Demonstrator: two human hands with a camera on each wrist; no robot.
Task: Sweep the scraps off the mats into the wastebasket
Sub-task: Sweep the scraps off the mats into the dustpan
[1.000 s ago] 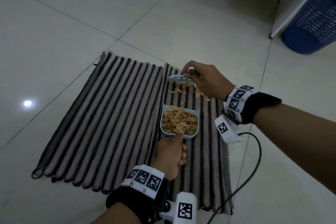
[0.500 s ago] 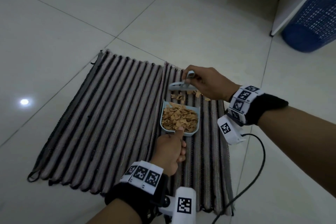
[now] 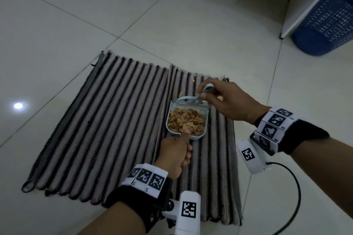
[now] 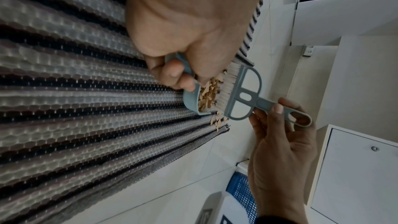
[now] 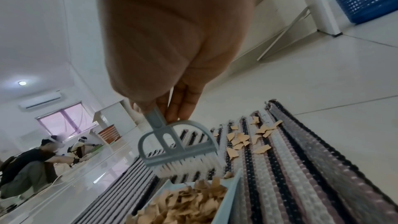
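Left hand [image 3: 174, 155], fingers curled round the handle, holds the dustpan [image 3: 187, 121] flat on the striped mat [image 3: 107, 128]; right hand [image 3: 228, 101] pinches the brush [image 4: 241, 94] handle, bristles at the pan's open edge. Tan scraps [image 3: 186, 123] fill the pan; a few lie on the mat just beyond it [image 5: 245, 140]; the blue wastebasket [image 3: 328, 19] stands well apart on the tiled floor [image 3: 172, 15].

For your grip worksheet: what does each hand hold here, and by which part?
The left hand grips the dustpan by its short handle, thumb at the back rim. The right hand pinches the brush by its flat handle, near the looped end.
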